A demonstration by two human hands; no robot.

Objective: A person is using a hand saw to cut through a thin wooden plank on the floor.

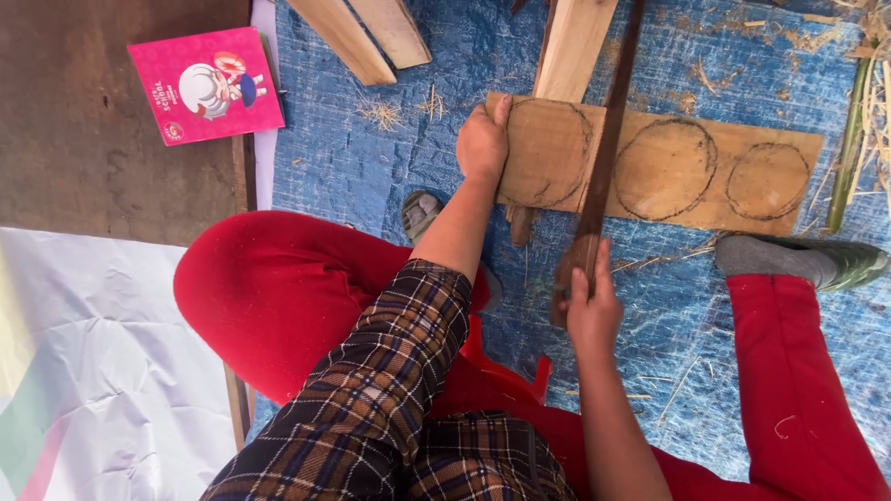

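Note:
A flat wooden board (705, 176) with three circles drawn on it lies across a blue tarp. My left hand (483, 139) grips the board's left end, thumb on top. My right hand (589, 301) is closed around the wooden handle of a long dark saw (608, 139), whose blade crosses the board between the left and middle circles. The blade's far end runs out of the top of the view. My foot in a grey sock and green sandal (807, 260) rests by the board's lower right corner.
Wooden planks (371, 32) lie at the top, one under the board. A pink booklet (206, 85) sits on a brown surface at left. White crumpled sheet (102, 371) at lower left. Straw and a green stalk (849, 130) lie at right.

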